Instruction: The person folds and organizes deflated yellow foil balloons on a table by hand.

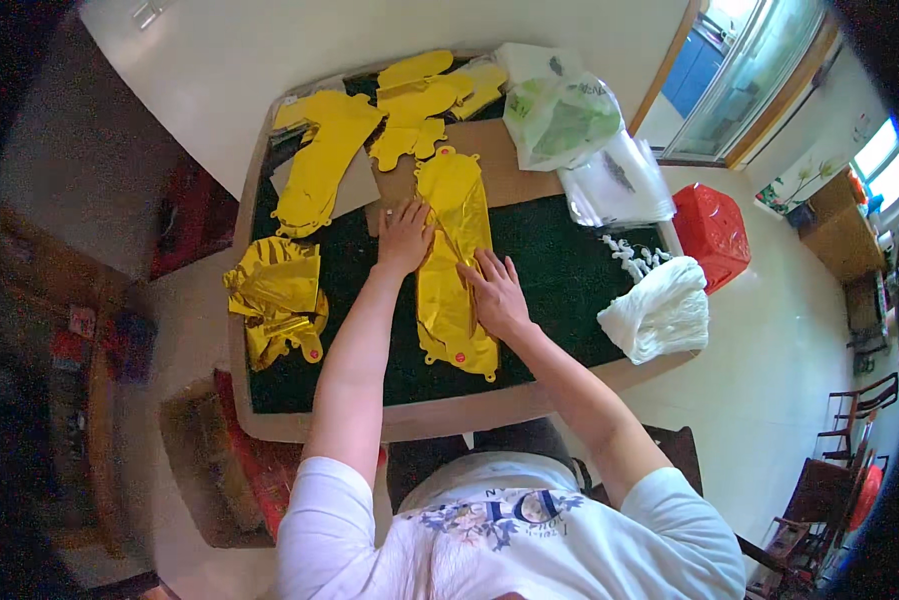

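A flat gold foil balloon (456, 318) lies lengthwise on the dark green table top (559, 250), with small tabs and a red dot at each end. My left hand (406, 237) rests on its left edge, fingers stretched out and pointing away from me. Lower down, my right hand (499, 295) lies against its right edge with the fingers spread. The foil shows creases between the two hands. Neither hand grips anything.
More gold foil balloons (327, 160) lie at the far left, and a crumpled one (274, 290) sits near left. Beyond my hands is a cardboard sheet (509, 150). A plastic bag (561, 115), clear packets (619, 185) and a white string bundle (659, 312) occupy the right; a red stool (711, 235) stands beside the table.
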Motion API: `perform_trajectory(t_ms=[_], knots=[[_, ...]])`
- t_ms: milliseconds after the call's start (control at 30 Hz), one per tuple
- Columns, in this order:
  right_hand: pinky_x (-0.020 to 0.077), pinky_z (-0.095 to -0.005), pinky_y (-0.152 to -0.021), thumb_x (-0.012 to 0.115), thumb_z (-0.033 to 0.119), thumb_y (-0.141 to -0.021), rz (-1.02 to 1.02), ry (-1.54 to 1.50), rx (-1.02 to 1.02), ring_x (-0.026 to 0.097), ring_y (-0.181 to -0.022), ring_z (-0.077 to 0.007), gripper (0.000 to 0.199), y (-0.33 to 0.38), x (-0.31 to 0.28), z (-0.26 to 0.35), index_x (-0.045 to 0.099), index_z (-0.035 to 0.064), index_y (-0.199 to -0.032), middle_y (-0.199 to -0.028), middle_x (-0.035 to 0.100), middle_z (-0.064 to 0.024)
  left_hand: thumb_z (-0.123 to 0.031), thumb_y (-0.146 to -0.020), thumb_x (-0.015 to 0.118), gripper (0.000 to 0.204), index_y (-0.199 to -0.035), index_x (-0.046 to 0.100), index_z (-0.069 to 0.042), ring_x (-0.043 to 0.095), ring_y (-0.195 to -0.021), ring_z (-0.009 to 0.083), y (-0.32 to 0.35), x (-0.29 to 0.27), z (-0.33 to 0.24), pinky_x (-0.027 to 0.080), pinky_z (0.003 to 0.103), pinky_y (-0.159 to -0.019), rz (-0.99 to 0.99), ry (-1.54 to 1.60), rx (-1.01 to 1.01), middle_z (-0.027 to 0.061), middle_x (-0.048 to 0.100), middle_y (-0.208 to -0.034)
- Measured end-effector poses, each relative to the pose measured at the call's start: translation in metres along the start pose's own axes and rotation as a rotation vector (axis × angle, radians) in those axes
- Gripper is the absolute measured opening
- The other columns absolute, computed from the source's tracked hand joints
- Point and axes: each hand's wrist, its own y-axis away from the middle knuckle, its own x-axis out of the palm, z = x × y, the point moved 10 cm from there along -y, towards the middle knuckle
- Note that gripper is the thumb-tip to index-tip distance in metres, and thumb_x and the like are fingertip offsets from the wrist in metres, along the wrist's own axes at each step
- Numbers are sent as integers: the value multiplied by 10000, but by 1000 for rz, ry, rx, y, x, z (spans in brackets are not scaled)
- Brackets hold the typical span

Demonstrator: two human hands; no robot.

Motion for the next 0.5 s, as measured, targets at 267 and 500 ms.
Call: perform_trajectory(t_ms=[267, 500], knots=[[240, -521, -1068, 534, 162, -846, -21, -305, 11, 348, -1293, -337, 382, -6, -17, -5, 543, 132, -1227, -1355, 414, -180, -366, -956, 355, 467, -1367, 368, -147, 255, -1349, 196, 3, 0, 4, 145, 547, -1094, 33, -13, -5, 26, 337, -1434], [241, -516, -1071, 585, 224, -811, 79, -147, -146, 326, -1307, -346, 385, 3, -13, 9, 587, 129, -1184, -1378, 396, -176, -348, -952, 371, 462, -1362, 368, -138, 259, -1347, 194, 2, -3, 1, 172, 552, -1081, 19, 22, 3, 27, 343, -1429]])
